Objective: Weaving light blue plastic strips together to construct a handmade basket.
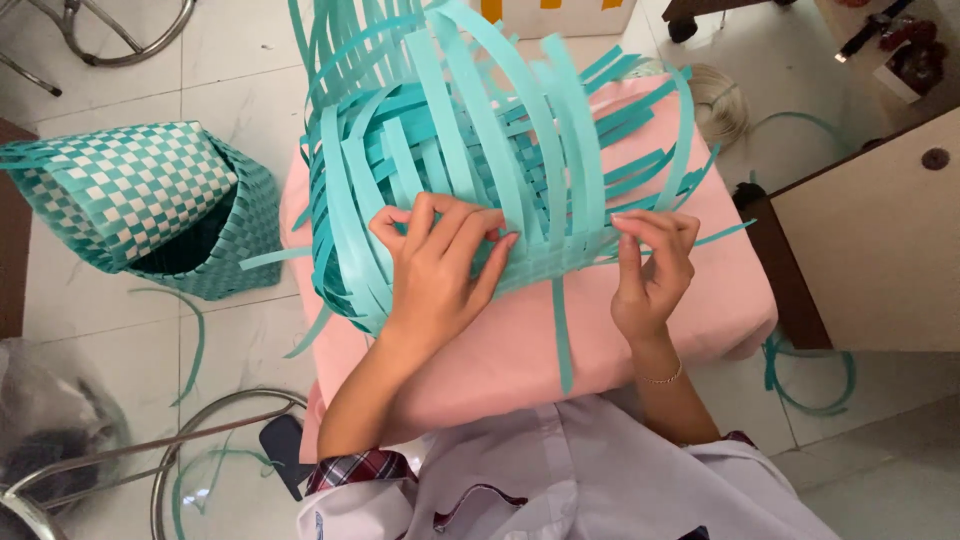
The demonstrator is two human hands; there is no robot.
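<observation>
A half-woven basket of teal plastic strips [470, 150] lies on its side on a pink cushioned stool [700, 310], with loose strip ends fanning upward. My left hand [440, 265] presses on the woven near wall, its fingers curled over several upright strips. My right hand [655, 265] pinches a strip at the basket's right edge. One loose teal strip [562, 335] hangs down across the pink top between my hands.
A finished teal-and-white checked basket [150, 205] lies tipped on the tiled floor at left. Loose strips [195, 345] and a coil [810, 385] litter the floor. A beige cabinet [880, 250] stands at right, metal stool rings [200, 440] at lower left.
</observation>
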